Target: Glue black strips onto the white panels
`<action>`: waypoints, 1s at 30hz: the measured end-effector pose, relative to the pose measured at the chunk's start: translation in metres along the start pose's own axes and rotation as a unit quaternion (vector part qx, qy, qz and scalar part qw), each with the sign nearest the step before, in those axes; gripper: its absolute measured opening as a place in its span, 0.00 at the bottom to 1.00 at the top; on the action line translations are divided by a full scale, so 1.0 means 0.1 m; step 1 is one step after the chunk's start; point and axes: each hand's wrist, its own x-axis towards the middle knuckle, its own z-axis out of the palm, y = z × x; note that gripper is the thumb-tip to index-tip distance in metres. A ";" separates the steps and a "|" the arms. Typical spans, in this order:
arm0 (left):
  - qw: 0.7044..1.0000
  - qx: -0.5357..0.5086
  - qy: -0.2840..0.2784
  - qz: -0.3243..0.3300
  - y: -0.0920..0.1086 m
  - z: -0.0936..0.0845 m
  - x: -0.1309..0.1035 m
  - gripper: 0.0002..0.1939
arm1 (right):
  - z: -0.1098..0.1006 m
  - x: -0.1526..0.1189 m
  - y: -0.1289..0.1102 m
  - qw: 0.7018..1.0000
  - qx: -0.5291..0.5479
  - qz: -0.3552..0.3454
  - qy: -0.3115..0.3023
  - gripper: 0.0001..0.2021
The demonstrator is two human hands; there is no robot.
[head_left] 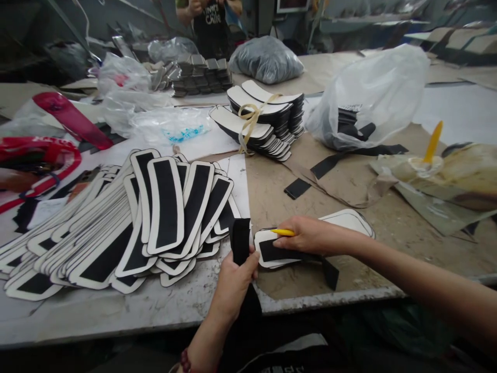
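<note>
My left hand (233, 282) pinches a black fabric strip (240, 239) that stands up from its fingers near the table's front edge. Just right of it, my right hand (305, 235) has its fingers closed round a slim yellow tool (283, 232), whose full shape is hidden. That hand rests over a white curved panel (345, 220) with dark edges. Another black strip (274, 251) lies along this panel, its loose end (330, 273) hanging off the near side. To the left spreads a large pile of white panels (166, 207) with black strips on them.
Behind stands a stack of white panels (256, 111) tied with a band. A clear bag (373, 98) holds black pieces. At right, a yellow stick (433, 142) rises from a plastic-wrapped container (425, 167). A person (212, 23) stands across the table; a magenta object (72, 119) lies left.
</note>
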 end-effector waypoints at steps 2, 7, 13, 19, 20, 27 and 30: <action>1.000 0.003 -0.004 -0.005 0.01 0.00 0.01 0.15 | 0.02 0.09 0.02 1.000 -0.003 0.019 -0.010 0.13; 1.000 0.021 -0.003 -0.011 0.01 0.00 0.02 0.12 | 0.09 0.18 0.07 0.999 -0.040 0.020 0.004 0.12; 0.998 0.068 0.008 -0.003 0.02 0.03 0.03 0.10 | 0.11 0.18 0.06 0.997 -0.080 0.015 0.008 0.12; 0.996 0.089 0.022 0.008 0.05 0.07 0.03 0.08 | 0.07 0.18 0.00 0.993 -0.111 0.045 -0.013 0.12; 0.995 0.093 0.025 0.009 0.05 0.07 0.03 0.08 | 0.07 0.18 0.00 0.992 -0.115 0.047 -0.015 0.12; 0.992 0.108 0.061 0.005 0.02 0.11 0.09 0.13 | 0.09 0.20 0.03 0.991 -0.131 0.032 -0.020 0.14; 0.992 0.103 0.072 0.007 -0.01 0.13 0.13 0.15 | 0.10 0.22 0.02 0.988 -0.151 0.033 -0.019 0.15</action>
